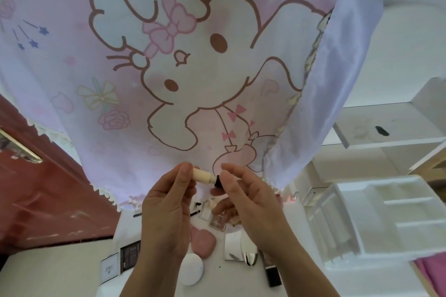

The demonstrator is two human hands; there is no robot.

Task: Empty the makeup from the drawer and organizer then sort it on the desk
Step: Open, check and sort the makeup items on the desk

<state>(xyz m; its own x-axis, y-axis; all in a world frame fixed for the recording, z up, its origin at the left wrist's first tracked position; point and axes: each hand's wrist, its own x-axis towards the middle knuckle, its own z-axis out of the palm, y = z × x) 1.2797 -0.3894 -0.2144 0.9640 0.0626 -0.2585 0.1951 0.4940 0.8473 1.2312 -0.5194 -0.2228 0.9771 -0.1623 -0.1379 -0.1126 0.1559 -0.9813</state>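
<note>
While a pink cartoon-rabbit cloth (169,67) fills most of the view and hides the back of the desk, a white compartment organizer (386,219) sits right, with a white drawer (376,132) beyond it. White desk (128,229) below carries sorted makeup, partly blocked by both forearms. Left hand (166,202) pinches a cream tube (201,175) by its body; right hand (253,202) pinches its black cap (217,182), the tube raised above the desk at the cloth's hem. Beneath: dark palette (130,257), pink heart compact (202,241), silver compact (233,246), round white puff (191,269), black case (272,275).
</note>
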